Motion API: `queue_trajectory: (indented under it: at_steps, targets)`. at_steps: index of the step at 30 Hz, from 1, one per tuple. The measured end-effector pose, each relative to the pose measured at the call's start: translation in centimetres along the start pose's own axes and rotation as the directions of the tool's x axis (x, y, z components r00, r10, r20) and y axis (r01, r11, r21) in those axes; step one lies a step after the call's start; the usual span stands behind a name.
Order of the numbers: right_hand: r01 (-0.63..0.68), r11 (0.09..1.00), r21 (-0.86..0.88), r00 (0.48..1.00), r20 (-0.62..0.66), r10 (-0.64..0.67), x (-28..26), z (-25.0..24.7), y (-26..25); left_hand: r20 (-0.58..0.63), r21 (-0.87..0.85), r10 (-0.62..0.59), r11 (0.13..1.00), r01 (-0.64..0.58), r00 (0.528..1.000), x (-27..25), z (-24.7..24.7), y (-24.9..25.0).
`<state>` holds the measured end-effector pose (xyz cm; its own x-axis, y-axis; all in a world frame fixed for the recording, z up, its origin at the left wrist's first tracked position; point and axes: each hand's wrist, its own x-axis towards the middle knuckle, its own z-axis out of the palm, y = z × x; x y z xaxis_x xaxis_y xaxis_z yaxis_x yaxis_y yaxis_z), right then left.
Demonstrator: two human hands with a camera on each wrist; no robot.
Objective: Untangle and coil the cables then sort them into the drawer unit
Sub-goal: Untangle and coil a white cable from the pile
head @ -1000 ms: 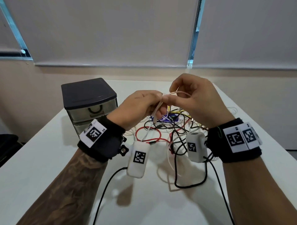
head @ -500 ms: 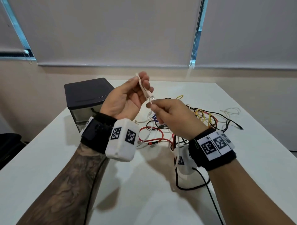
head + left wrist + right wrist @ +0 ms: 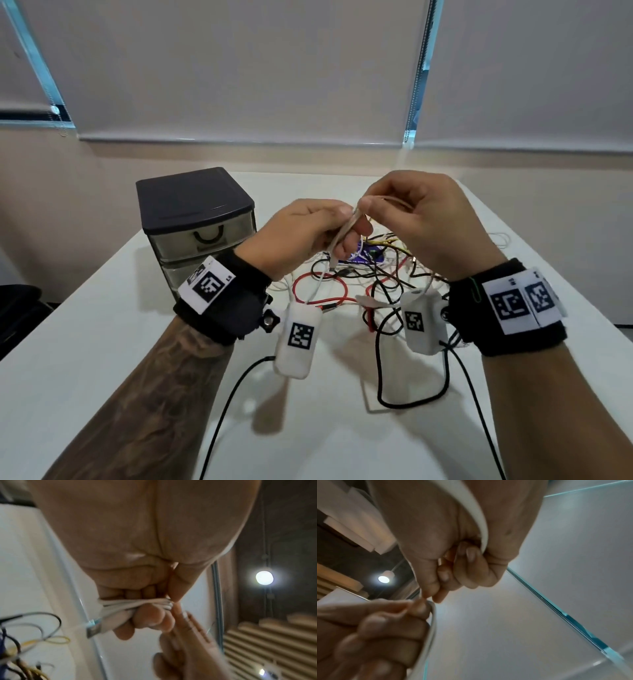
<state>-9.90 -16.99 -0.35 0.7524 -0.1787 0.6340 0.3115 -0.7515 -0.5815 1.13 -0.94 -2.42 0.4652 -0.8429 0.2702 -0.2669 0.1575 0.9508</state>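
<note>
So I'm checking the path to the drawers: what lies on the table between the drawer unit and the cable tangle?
In the head view the left hand, gripping the white cable, hangs over that stretch; the table beneath looks bare between the drawer unit and cable tangle.

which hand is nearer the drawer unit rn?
Left. The left hand is just right of the drawer unit, gripping the white cable. The right hand is farther right, beyond the left, pinching the same cable.
</note>
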Motion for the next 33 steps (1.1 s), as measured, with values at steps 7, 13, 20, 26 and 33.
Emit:
queue_trajectory:
  at_steps: [7,13,20,26,33]
  targets:
    - [-0.076,0.995,0.069,0.997,-0.009,0.077,0.2,2.1,2.0,0.032,-0.665,0.05,0.747,-0.016,0.998,-0.3,-0.7,1.9]
    - [-0.109,0.992,-0.057,0.957,0.264,0.12,-0.7,5.0,1.3,-0.3,-0.854,-0.038,0.456,-0.251,0.953,0.5,-2.8,1.1]
    - [-0.03,0.975,-0.219,0.91,0.397,0.117,-1.0,3.7,-0.8,-0.542,-0.606,-0.005,0.695,-0.387,0.84,1.2,-3.3,-0.7]
    - [0.035,0.955,-0.294,0.946,0.319,0.063,-0.9,1.3,-2.2,-0.486,0.105,0.266,0.964,-0.246,0.833,0.8,-1.1,-0.9]
    - [0.121,0.92,-0.373,0.993,0.029,-0.119,0.0,-1.4,-0.4,-0.058,0.265,0.094,0.961,-0.076,0.994,-0.2,0.6,-0.3]
